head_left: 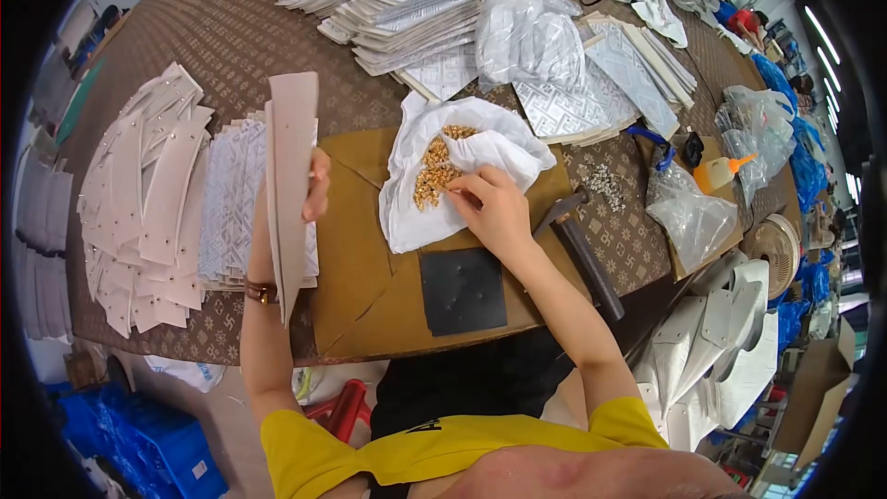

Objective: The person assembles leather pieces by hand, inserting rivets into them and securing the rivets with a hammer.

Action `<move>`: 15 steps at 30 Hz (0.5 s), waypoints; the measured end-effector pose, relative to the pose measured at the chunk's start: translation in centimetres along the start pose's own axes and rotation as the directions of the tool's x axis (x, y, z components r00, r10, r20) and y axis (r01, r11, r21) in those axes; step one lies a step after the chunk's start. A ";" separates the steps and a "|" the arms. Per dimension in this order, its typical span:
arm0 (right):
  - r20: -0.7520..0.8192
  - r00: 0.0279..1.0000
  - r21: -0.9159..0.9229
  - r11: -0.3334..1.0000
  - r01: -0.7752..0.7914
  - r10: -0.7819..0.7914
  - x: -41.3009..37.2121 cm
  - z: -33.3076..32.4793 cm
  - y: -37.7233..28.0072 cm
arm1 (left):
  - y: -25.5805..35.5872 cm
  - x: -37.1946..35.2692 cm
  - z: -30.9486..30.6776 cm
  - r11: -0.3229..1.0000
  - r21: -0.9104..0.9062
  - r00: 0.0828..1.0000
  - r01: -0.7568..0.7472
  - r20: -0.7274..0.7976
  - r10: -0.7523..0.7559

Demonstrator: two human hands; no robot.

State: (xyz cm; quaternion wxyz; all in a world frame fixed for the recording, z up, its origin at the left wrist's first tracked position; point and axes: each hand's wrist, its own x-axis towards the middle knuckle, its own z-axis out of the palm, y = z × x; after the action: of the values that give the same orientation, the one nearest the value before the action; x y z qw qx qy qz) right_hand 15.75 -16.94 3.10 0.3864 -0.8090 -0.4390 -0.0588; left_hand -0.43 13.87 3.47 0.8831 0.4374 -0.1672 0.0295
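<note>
My left hand grips a pale, curved flat panel upright on edge; its fingers wrap the right side. My right hand is over a white cloth or bag, at the edge of a pile of small gold metal pieces. Its thumb and forefinger are pinched together, and whatever lies between them is too small to make out. Below the cloth is a black square pad. A hammer rests to the right of my right forearm.
Studded pale panels are piled at left beside a patterned stack. More patterned panels and a plastic bag lie at the back. Right are silver bits, an orange-tipped bottle and a pile of white pieces.
</note>
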 end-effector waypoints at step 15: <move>0.219 0.972 0.006 0.997 0.082 -0.082 -2.2 -6.3 -4.5 | 0.8 1.3 11.7 0.779 0.624 0.856 0.067 -0.438 0.277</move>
State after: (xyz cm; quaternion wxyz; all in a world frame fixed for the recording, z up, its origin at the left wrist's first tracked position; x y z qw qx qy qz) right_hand 12.60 -21.22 9.09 0.3317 -0.7922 -0.5120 0.0143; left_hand -2.46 5.09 11.04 0.6988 0.6680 0.0647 0.2475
